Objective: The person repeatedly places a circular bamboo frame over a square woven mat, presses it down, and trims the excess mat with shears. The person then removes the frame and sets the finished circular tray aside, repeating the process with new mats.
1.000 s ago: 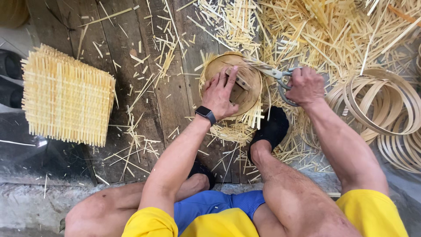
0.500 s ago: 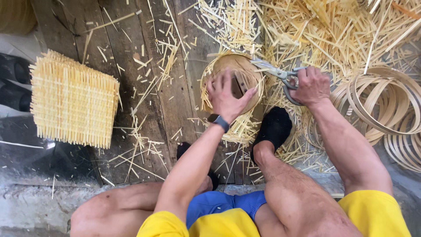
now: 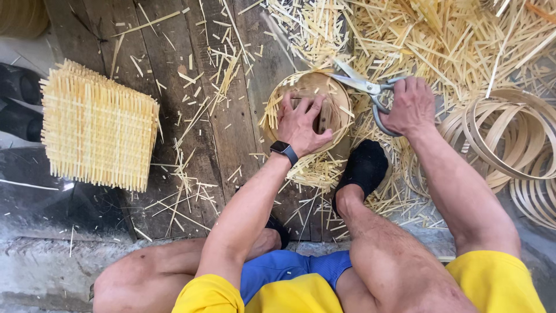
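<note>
Person sits on the floor w/ knees bent, looking down at a round woven bamboo basket w/ a pale wooden rim (image 3: 333,95) lying on dark weathered wooden planks (image 3: 231,133), just ahead of a black-socked foot (image 3: 364,168). Left hand (image 3: 301,124) lies flat on the basket w/ fingers spread, pressing it down rather than gripping; a black smartwatch (image 3: 284,150) sits on that wrist. Right hand (image 3: 410,105) is clenched around the grey loop handles of metal scissors (image 3: 362,86), blades parted and pointing left across the basket's upper right rim, among the loose strip ends sticking out there. Trimmed pale bamboo strips (image 3: 440,46) pile thick over the floor top right, w/ thinner scatter across the planks and under the basket. To the far left, well apart from the hands, sits a square woven bamboo mat w/ ragged strip ends (image 3: 98,127). At right, near the right forearm, lies a stack of thin bent bamboo hoops (image 3: 515,145). Person wears yellow sleeves and blue shorts (image 3: 289,269).
</note>
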